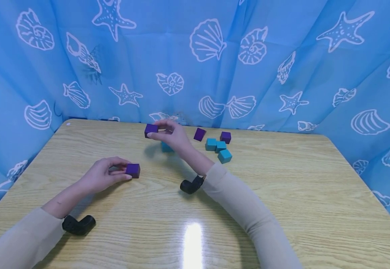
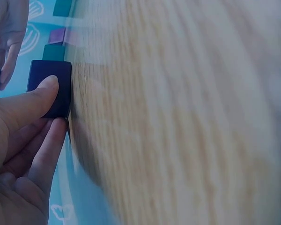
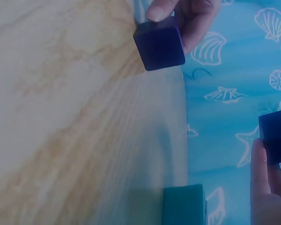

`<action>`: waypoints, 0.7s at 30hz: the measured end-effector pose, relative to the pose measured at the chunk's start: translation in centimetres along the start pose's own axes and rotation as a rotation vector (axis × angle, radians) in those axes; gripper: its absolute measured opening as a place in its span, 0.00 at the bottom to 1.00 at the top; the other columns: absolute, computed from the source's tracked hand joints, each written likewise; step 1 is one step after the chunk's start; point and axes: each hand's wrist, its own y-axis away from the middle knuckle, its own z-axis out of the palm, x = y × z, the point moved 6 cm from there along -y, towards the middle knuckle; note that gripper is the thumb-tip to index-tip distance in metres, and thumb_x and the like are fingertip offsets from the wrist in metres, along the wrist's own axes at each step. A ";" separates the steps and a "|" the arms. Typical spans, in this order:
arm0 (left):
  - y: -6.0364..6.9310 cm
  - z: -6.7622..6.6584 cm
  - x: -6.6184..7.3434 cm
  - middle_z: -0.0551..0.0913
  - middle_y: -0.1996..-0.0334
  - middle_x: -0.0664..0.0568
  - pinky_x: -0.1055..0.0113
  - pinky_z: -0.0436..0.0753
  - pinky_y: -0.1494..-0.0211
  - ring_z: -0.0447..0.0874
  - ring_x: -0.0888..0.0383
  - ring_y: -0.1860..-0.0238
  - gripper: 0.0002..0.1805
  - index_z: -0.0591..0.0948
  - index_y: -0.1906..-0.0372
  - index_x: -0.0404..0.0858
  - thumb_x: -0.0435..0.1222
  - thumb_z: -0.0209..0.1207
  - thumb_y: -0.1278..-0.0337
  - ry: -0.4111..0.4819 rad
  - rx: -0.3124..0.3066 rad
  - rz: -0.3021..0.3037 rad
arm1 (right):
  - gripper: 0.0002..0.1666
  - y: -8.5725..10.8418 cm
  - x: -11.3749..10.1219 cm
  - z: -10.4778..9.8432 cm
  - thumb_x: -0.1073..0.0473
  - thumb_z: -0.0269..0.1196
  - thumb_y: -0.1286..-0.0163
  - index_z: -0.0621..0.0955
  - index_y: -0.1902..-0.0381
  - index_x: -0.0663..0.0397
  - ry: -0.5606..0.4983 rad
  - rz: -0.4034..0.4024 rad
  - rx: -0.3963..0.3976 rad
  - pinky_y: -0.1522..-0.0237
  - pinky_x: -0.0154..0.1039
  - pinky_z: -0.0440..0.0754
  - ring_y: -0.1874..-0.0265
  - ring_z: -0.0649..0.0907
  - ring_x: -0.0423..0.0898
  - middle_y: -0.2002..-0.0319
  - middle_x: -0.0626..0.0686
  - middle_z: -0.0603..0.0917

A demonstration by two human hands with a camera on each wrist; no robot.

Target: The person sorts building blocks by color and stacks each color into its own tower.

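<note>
On the left part of the table, the left hand [image 1: 105, 175] pinches a purple cube [image 1: 133, 170] between thumb and fingers; in the left wrist view this cube [image 2: 50, 88] is at or just above the wood. Farther back, the right hand [image 1: 171, 135] holds another purple cube [image 1: 151, 130] in the air. Beneath the right hand a teal cube [image 1: 166, 147] is partly hidden. The right wrist view shows the right hand's cube [image 3: 274, 137] at the right edge and the left hand's cube [image 3: 159, 44] at the top.
Right of the right hand lie a tilted purple block [image 1: 199, 134], a purple cube [image 1: 225, 137] and three teal cubes [image 1: 211, 144], close together. A blue curtain [image 1: 188, 56] with white shells and starfish hangs behind the wooden table [image 1: 282, 201].
</note>
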 end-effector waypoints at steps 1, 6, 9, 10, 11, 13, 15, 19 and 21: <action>0.0 0.0 0.0 0.81 0.52 0.36 0.64 0.85 0.51 0.83 0.45 0.51 0.21 0.78 0.47 0.27 0.34 0.65 0.43 0.004 -0.001 0.001 | 0.23 0.1 0.0 0.1 0.58 0.72 0.43 0.80 0.49 0.52 0.005 0.002 -0.002 0.44 0.53 0.80 0.59 0.83 0.43 0.54 0.52 0.83; 0.0 0.0 0.0 0.81 0.52 0.36 0.65 0.85 0.51 0.83 0.45 0.52 0.21 0.78 0.47 0.26 0.33 0.65 0.43 0.017 0.000 0.003 | 0.24 0.9 0.0 0.6 0.59 0.72 0.43 0.79 0.48 0.53 0.028 0.009 -0.032 0.47 0.48 0.82 0.59 0.84 0.43 0.52 0.57 0.83; 0.0 0.0 0.1 0.81 0.53 0.36 0.65 0.85 0.51 0.83 0.45 0.52 0.20 0.78 0.48 0.27 0.33 0.65 0.43 0.013 0.002 0.002 | 0.23 1.2 0.0 1.1 0.61 0.71 0.42 0.79 0.48 0.56 0.019 -0.009 -0.067 0.51 0.40 0.84 0.58 0.85 0.45 0.51 0.59 0.83; 0.0 0.0 0.1 0.81 0.53 0.35 0.65 0.85 0.51 0.83 0.45 0.52 0.20 0.78 0.48 0.26 0.33 0.65 0.43 0.014 0.002 0.003 | 0.23 1.4 0.1 1.2 0.61 0.71 0.42 0.79 0.49 0.57 0.013 -0.017 -0.078 0.51 0.37 0.84 0.57 0.85 0.46 0.51 0.58 0.83; 0.1 0.0 0.1 0.81 0.53 0.35 0.65 0.85 0.51 0.83 0.45 0.52 0.20 0.78 0.48 0.26 0.33 0.64 0.43 0.018 0.000 0.001 | 0.23 1.5 0.1 1.4 0.62 0.70 0.42 0.79 0.49 0.57 0.009 -0.024 -0.088 0.52 0.35 0.84 0.57 0.85 0.46 0.51 0.58 0.83; 0.0 0.0 0.1 0.81 0.52 0.35 0.66 0.85 0.51 0.83 0.44 0.52 0.20 0.78 0.47 0.26 0.33 0.64 0.43 0.029 -0.005 0.001 | 0.22 1.7 0.2 1.6 0.64 0.70 0.42 0.79 0.49 0.59 0.000 -0.037 -0.107 0.53 0.34 0.84 0.57 0.86 0.47 0.51 0.59 0.82; 0.0 0.0 0.1 0.81 0.52 0.35 0.67 0.85 0.51 0.83 0.44 0.52 0.20 0.78 0.47 0.26 0.33 0.64 0.43 0.037 -0.009 0.003 | 0.22 2.0 0.4 1.8 0.64 0.70 0.41 0.79 0.49 0.60 0.004 -0.037 -0.118 0.53 0.34 0.84 0.57 0.86 0.47 0.51 0.59 0.82; 0.0 0.0 0.1 0.81 0.53 0.35 0.66 0.85 0.51 0.83 0.44 0.52 0.20 0.78 0.48 0.26 0.33 0.64 0.43 0.034 -0.009 0.012 | 0.23 2.7 0.8 2.1 0.63 0.69 0.41 0.78 0.48 0.59 0.022 -0.015 -0.143 0.54 0.34 0.84 0.58 0.85 0.46 0.52 0.59 0.83; 0.0 0.0 0.1 0.81 0.53 0.35 0.66 0.85 0.52 0.84 0.44 0.52 0.20 0.78 0.48 0.26 0.32 0.64 0.43 0.029 -0.008 0.016 | 0.23 3.0 1.0 2.3 0.63 0.69 0.40 0.78 0.47 0.59 0.028 -0.004 -0.159 0.53 0.34 0.84 0.57 0.85 0.46 0.52 0.58 0.82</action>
